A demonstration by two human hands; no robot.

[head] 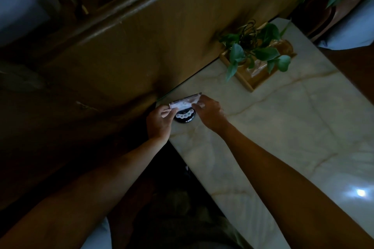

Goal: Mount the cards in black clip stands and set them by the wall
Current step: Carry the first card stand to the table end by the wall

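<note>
Both forearms reach in from six o'clock toward the far corner of the surface (283, 131), a pale marbled top. The left hand (159, 121) pinches the left end of a card (181, 104) between thumb and fingers, and the right hand (210, 112) closes on the card's right end, so the card is held level between them.

Directly under the card, at its six o'clock, sits a round black clip stand (185, 117) with a row of small pale marks on its face. It rests on the surface near the corner, just beside the wall (131, 50). Whether the card's lower edge is already seated in the clip cannot be told; the light is dim and the fingers hide the joint.

As a judgement, this card is at the mounting step: either being pressed into the clip or squared up in it. The stand is already close to the wall, so little placing looks left for this one.

No other cards or stands show, so how many are done or remain cannot be judged.

Farther along the wall, at about two o'clock from the hands, a potted plant (257, 46) stands in a wooden tray (251, 82), well apart from the work.
</note>
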